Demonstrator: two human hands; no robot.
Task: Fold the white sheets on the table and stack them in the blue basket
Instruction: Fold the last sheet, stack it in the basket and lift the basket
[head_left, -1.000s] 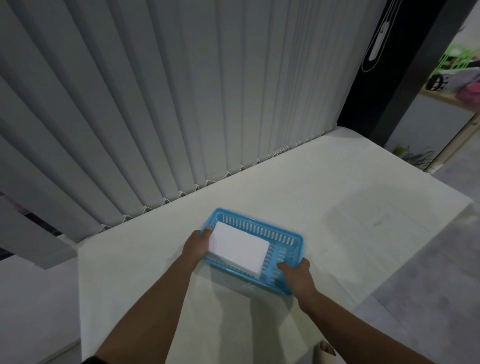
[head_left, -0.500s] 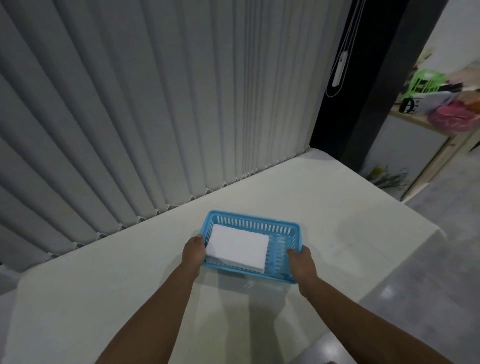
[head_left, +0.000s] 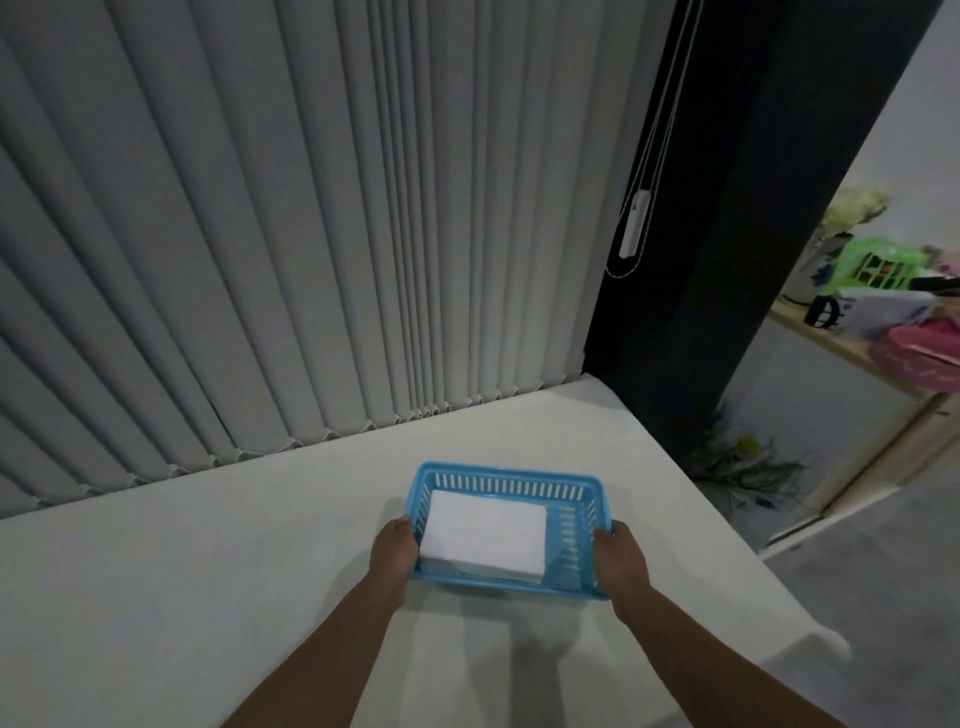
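blue basket (head_left: 506, 483) squared to table edge, left hand (head_left: 393, 545) now outside rim

Bare table (head_left: 208, 597) lies open around the blue basket (head_left: 498, 480); vertical blinds (head_left: 311, 234) wall off the far edge.

You've got one head cam, wide-angle, looking fwd and down from above your arms at the desk (head_left: 208, 597); blinds (head_left: 311, 234) fill the far side, room opens at right.
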